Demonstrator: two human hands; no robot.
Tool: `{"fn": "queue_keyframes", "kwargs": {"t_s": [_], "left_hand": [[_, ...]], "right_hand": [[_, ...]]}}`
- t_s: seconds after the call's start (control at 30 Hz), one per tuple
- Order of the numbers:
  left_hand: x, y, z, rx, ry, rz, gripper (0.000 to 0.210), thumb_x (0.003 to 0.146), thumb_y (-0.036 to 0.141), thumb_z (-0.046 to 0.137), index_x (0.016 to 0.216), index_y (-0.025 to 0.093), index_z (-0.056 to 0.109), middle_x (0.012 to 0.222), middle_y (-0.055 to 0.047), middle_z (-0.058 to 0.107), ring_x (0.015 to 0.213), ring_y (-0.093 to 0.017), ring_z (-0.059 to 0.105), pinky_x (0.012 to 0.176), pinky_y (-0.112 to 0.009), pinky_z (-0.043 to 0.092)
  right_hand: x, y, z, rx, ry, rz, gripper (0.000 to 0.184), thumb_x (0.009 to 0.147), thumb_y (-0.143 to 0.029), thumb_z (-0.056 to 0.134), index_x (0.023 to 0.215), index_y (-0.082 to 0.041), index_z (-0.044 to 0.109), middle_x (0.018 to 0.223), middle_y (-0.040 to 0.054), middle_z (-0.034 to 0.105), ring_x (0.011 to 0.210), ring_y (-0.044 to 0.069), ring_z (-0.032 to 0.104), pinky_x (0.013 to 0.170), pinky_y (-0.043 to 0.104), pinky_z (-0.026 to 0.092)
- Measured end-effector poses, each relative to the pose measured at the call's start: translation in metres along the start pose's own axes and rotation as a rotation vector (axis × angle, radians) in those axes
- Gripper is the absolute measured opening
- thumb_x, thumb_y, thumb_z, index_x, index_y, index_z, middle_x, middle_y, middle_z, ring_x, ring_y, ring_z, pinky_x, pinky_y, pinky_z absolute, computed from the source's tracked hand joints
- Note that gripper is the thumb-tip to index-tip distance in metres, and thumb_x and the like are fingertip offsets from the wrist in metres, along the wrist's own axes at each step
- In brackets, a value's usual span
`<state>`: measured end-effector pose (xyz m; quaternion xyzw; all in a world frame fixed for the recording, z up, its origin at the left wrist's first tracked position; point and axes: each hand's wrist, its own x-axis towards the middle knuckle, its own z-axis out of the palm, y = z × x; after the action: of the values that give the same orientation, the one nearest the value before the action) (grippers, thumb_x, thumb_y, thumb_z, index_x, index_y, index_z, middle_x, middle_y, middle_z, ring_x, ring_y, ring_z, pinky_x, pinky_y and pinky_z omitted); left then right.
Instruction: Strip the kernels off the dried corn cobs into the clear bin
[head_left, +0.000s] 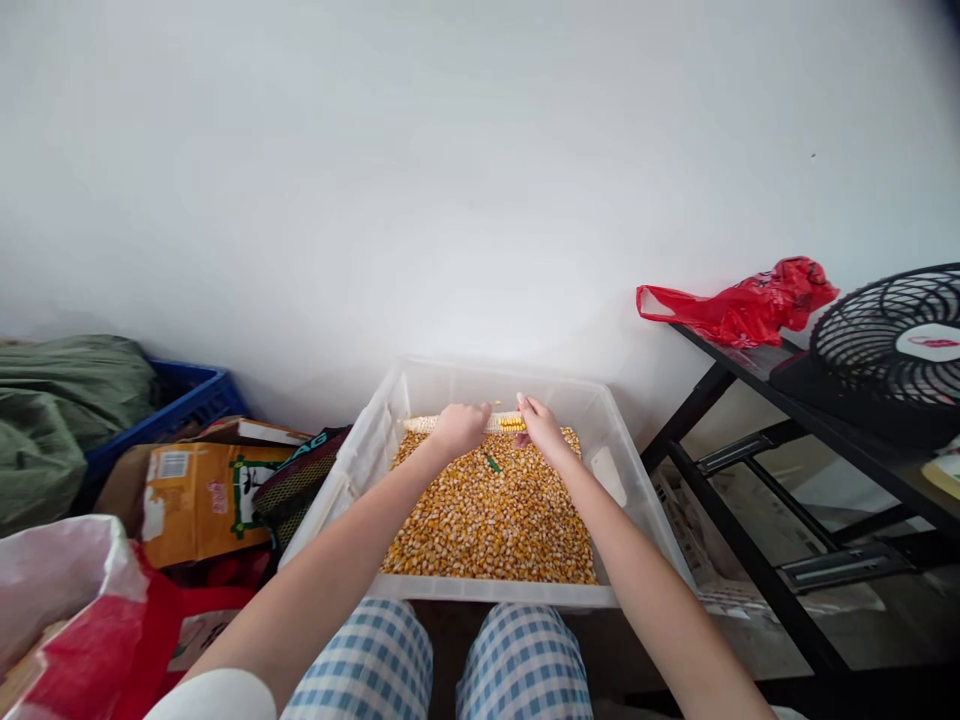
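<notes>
A corn cob (504, 424) lies level across both my hands, over the far part of a clear plastic bin (345, 500). Its left stretch is pale and stripped; yellow kernels still sit on the stretch near the right end. My left hand (463, 428) is closed around the middle of the cob. At the right end, my right hand (541, 426) grips it with thumb and fingers. Loose corn kernels (487, 525) cover the bin's floor below, and a small green object (493, 463) lies on them. One kernel appears in the air just above the cob.
On the left are a blue crate (195, 395) with a green sack (75, 420), an orange carton (202, 500) and a red-and-white bag (82, 620). A black rack (750, 510) on the right holds a red plastic bag (757, 305) and a fan (892, 340). A white wall rises behind.
</notes>
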<state>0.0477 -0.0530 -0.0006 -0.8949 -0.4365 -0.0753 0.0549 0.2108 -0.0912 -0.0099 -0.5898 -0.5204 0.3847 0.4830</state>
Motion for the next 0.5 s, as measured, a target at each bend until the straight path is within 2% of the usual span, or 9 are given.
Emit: {"fn": "queue_keyframes", "kwargs": {"t_s": [0.13,0.2,0.33,0.5], "left_hand": [[-0.001,-0.005,0.0,0.002,-0.032,-0.061,0.029,0.074,0.031,0.048,0.098,0.016,0.053,0.083,-0.012,0.065,0.077,-0.026,0.062,0.067,-0.033,0.044],[-0.001,-0.008,0.0,0.005,-0.026,-0.086,0.029,0.074,0.03,0.048,0.098,0.016,0.053,0.083,-0.012,0.065,0.078,-0.026,0.062,0.067,-0.033,0.044],[0.0,-0.007,0.002,-0.018,-0.024,-0.103,0.029,0.073,0.033,0.047,0.096,0.016,0.055,0.082,-0.012,0.065,0.077,-0.026,0.062,0.066,-0.032,0.045],[0.001,0.001,0.009,-0.11,-0.065,-0.151,0.029,0.073,0.036,0.046,0.09,0.018,0.059,0.082,-0.009,0.066,0.077,-0.023,0.063,0.065,-0.028,0.044]], "right_hand": [[-0.004,-0.004,0.005,0.183,-0.138,0.112,0.047,0.078,-0.063,0.032,0.094,-0.021,0.047,0.079,0.0036,0.059,0.042,0.01,0.054,0.042,0.026,0.048],[-0.005,-0.006,0.01,0.212,-0.119,0.114,0.046,0.077,-0.063,0.036,0.097,-0.022,0.047,0.078,0.0028,0.059,0.042,0.01,0.054,0.043,0.026,0.049],[-0.004,-0.001,0.018,0.179,-0.06,0.121,0.046,0.073,-0.061,0.046,0.098,-0.023,0.044,0.061,-0.0035,0.051,0.036,0.009,0.048,0.036,0.023,0.044],[0.003,0.013,0.017,0.161,-0.03,0.009,0.042,0.076,-0.06,0.042,0.095,-0.023,0.044,0.052,-0.0073,0.043,0.032,0.007,0.04,0.03,0.017,0.034]]}}
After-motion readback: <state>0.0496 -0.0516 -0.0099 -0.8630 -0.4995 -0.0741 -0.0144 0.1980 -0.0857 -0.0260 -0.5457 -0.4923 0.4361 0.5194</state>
